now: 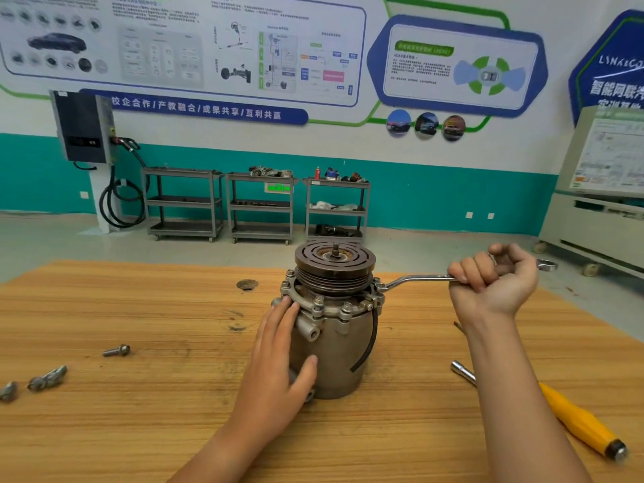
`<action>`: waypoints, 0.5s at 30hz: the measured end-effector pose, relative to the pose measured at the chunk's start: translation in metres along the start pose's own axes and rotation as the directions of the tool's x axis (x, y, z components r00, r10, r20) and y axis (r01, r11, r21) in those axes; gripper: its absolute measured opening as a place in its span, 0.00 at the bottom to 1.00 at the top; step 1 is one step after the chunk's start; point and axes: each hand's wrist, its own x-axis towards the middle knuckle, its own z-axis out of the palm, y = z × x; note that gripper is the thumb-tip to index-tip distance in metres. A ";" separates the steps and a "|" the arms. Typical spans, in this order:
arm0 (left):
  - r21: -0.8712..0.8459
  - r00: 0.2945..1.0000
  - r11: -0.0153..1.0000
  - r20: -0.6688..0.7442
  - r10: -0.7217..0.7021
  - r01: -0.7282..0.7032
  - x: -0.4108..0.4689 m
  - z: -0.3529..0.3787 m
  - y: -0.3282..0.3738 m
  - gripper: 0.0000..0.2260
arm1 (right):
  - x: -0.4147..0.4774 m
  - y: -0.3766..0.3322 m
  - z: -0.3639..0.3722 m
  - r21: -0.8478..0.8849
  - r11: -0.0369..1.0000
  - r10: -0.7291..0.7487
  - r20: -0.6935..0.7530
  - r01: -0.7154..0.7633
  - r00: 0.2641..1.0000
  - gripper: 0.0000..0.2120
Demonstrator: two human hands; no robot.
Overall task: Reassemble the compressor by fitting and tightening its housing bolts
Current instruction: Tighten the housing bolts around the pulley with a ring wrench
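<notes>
Compressor [343,346], left hand [278,357] flat on it, right hand [495,284] gripping one wrench [414,279], one loose bolt [116,351]

Compressor [334,343] upright, pulley up, body against the left hand [278,346]; flange bolts [319,301] seated round its rim; spanner [414,279] level, ring on right-side bolt, shaft gripped in right hand [495,284]; loose bolt [116,351] well left of left hand.

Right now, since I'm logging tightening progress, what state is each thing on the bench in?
Compressor: upright on the table, bolts seated in its flange.
Wrench: one end on a right-side flange bolt.
Left hand: pressed flat against the compressor.
Right hand: gripping the wrench handle.
Loose bolt: lying on its side, left of the compressor.
Yellow-handled driver: lying unheld on the right.
</notes>
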 end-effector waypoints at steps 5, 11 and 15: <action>0.004 1.000 1.000 -0.006 -0.009 0.009 0.001 0.002 -0.001 0.34 | 0.029 0.002 0.000 -0.106 0.979 0.173 0.005 -0.172 0.985 0.03; 0.005 1.000 1.000 -0.027 -0.009 0.009 0.000 0.004 0.000 0.34 | 0.000 0.003 -0.017 -0.031 0.994 0.101 -0.137 -0.106 0.985 0.03; 0.001 1.000 1.000 -0.027 -0.012 0.012 0.000 0.003 0.002 0.34 | -0.055 0.003 -0.011 -0.142 0.979 -0.157 -0.052 0.149 0.986 0.10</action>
